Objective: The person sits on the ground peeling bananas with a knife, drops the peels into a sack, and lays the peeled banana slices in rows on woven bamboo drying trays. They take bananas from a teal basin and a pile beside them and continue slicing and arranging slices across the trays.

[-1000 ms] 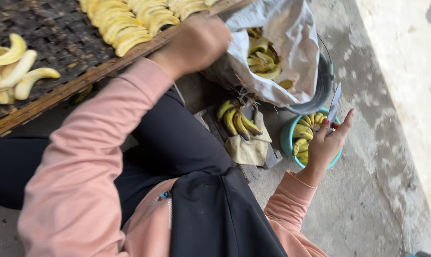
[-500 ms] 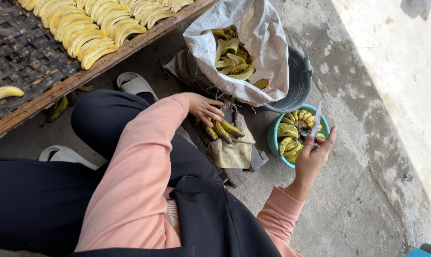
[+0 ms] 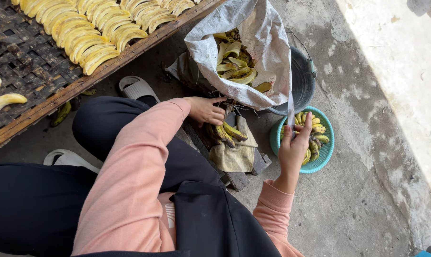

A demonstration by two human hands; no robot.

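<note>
While our left hand closes on bananas lying on a cloth, our right hand pinches a knife upright; peeling seems next, needing one banana lifted to the blade.

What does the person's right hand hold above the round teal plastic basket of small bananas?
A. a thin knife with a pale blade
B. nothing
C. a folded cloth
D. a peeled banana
A: the right hand grips a thin knife with a pale blade pointing up, over the round teal plastic basket.
</note>
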